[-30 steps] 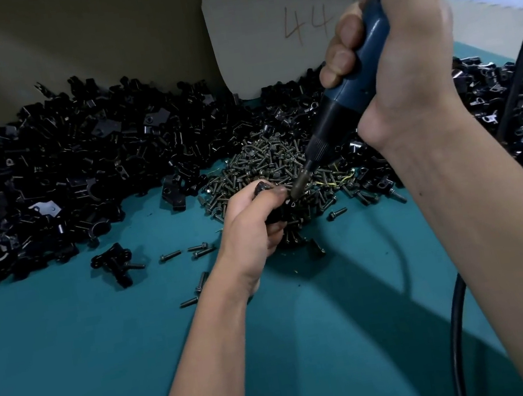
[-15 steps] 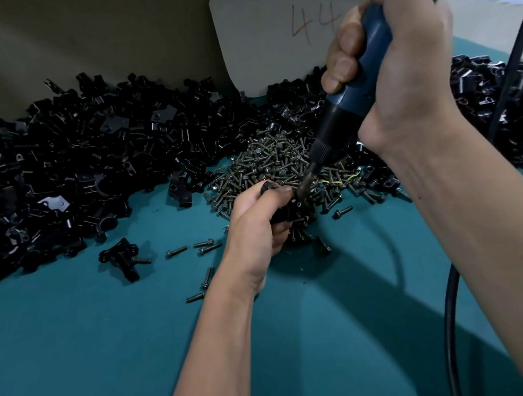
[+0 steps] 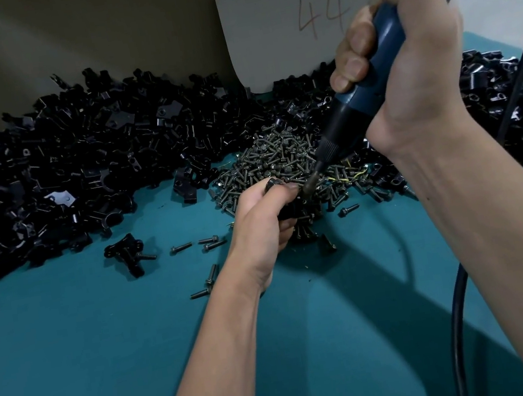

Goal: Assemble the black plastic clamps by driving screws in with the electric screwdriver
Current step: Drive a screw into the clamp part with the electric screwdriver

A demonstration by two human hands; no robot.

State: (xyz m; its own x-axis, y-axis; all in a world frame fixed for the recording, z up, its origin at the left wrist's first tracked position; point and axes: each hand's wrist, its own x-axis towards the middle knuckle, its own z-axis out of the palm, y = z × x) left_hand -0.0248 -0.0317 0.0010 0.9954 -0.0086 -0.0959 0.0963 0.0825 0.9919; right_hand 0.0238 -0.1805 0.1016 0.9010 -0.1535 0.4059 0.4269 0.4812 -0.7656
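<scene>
The left hand (image 3: pixel 261 218) is curled tightly round a black clamp (image 3: pixel 292 208), holding it just above the teal worktop (image 3: pixel 74 361) at the near edge of the heap of screws (image 3: pixel 281 157). Most of the clamp is hidden inside the fist; only a dark bit shows past the fingertips. The right hand (image 3: pixel 401 51) is wrapped round the blue grip of the electric screwdriver (image 3: pixel 351 106), held higher and farther back to the right.

The tool's long axis slants down and to the left, from the right hand towards the left one, and its bit tip (image 3: pixel 311 185) meets the clamp right beside the left fingertips. The screw itself cannot be made out under the tip. The drive probably has to follow that slant, so the clamp needs to stay lined up with the bit.

A large pile of loose clamps (image 3: pixel 78 164) lies along the back of the worktop, and the tool's black cable (image 3: pixel 458 321) hangs at the right. A card (image 3: pixel 278 25) propped behind the heaps bears the handwritten number "44".
</scene>
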